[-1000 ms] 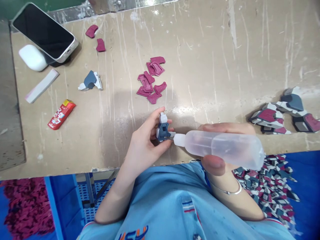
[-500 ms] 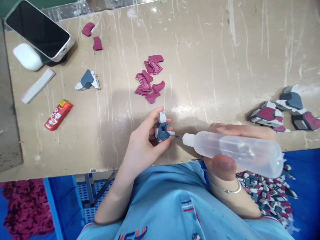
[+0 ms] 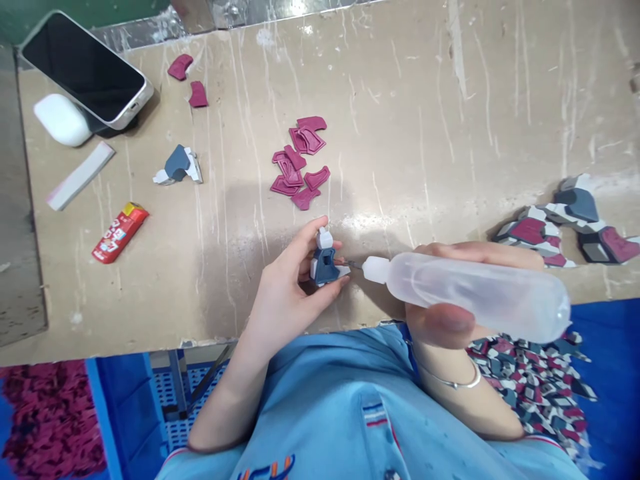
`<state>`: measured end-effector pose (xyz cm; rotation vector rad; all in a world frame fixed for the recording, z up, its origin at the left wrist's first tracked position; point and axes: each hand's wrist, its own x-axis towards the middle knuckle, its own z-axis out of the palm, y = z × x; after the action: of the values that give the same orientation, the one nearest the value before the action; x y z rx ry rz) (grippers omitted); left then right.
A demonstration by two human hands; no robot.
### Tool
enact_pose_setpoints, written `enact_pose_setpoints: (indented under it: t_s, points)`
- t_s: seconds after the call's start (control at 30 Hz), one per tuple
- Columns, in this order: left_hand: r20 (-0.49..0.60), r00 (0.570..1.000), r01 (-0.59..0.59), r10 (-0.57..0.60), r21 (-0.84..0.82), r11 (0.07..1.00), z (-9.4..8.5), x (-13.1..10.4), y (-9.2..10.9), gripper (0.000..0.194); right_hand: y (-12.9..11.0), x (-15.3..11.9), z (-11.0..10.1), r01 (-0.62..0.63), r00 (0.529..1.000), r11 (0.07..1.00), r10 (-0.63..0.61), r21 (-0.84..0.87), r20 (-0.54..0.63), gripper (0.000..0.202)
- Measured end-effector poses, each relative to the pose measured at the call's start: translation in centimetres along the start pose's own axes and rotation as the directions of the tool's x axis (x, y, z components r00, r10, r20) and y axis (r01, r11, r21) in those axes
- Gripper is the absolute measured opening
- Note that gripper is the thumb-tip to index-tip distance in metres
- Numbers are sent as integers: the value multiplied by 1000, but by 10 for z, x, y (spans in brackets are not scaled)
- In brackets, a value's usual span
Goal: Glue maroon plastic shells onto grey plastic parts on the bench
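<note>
Between thumb and fingers, my left hand (image 3: 290,280) grips a small blue-grey and white plastic part (image 3: 325,265) just above the table's front edge. My right hand (image 3: 445,327) is wrapped round a translucent squeeze bottle (image 3: 480,293) lying nearly level. Its white nozzle and thin metal needle point left, with the needle tip close to the part's right side; whether it touches, I cannot tell. Beyond my left hand lies a loose pile of maroon plastic pieces (image 3: 305,180). A similar blue-grey and white part (image 3: 178,164) rests farther left.
At the left are a phone (image 3: 85,70), a white case (image 3: 63,120), a pale strip (image 3: 81,177) and a red packet (image 3: 120,233). Two maroon pieces (image 3: 198,94) lie near the back. Assembled parts (image 3: 530,230) sit at the right. Below the table, maroon pieces (image 3: 53,420) and mixed parts (image 3: 535,387) fill blue bins.
The bottle's needle has shifted slightly up, away from the part's lower right tip, and the bottle's rear end has risen a little. My left hand keeps its grip. The whole view has shifted slightly.
</note>
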<state>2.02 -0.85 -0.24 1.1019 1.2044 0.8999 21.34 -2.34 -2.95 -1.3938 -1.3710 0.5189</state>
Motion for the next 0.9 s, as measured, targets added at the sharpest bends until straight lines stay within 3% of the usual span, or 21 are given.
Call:
enact_pose_setpoints:
  t_s: [0.07,0.1,0.27,0.4,0.5,0.67,0.73,0.77,0.83,0.9]
  points:
    - [-5,1000,-3,4,17,1000,0,0,0,66,-3,4,6,151,964,987,-157,-48,-215,44]
    - [-4,1000,-5,5,18,1000,0,0,0,66,-6,6,9,205,947,977,-214,-60,-239,41]
    - [3,1000,-18,18,0,1000,0,0,-1,65,-12,14,14,264,954,964,-265,-24,-143,41]
    - [6,999,-32,32,12,999,0,0,-2,65,-5,12,11,254,941,966,-259,-51,-218,42]
    - [13,999,-32,31,28,999,0,0,0,66,-3,8,13,225,939,974,-207,36,-275,45]
    - [6,1000,12,-13,30,999,0,0,2,63,-7,22,13,70,981,961,-17,268,-195,43]
    - [2,999,39,-39,18,999,-1,-1,-1,63,-1,40,5,-154,983,853,181,498,-6,49]
    - [-5,999,44,-44,10,999,-1,-2,-3,64,4,49,-2,-304,951,731,275,611,144,49]
    - [-15,999,41,-41,-4,999,-3,-4,-8,66,16,65,-15,-570,817,380,352,728,456,32]
    - [-19,999,37,-37,-1,999,-5,-7,-10,68,26,74,-25,-622,767,163,325,766,553,17]
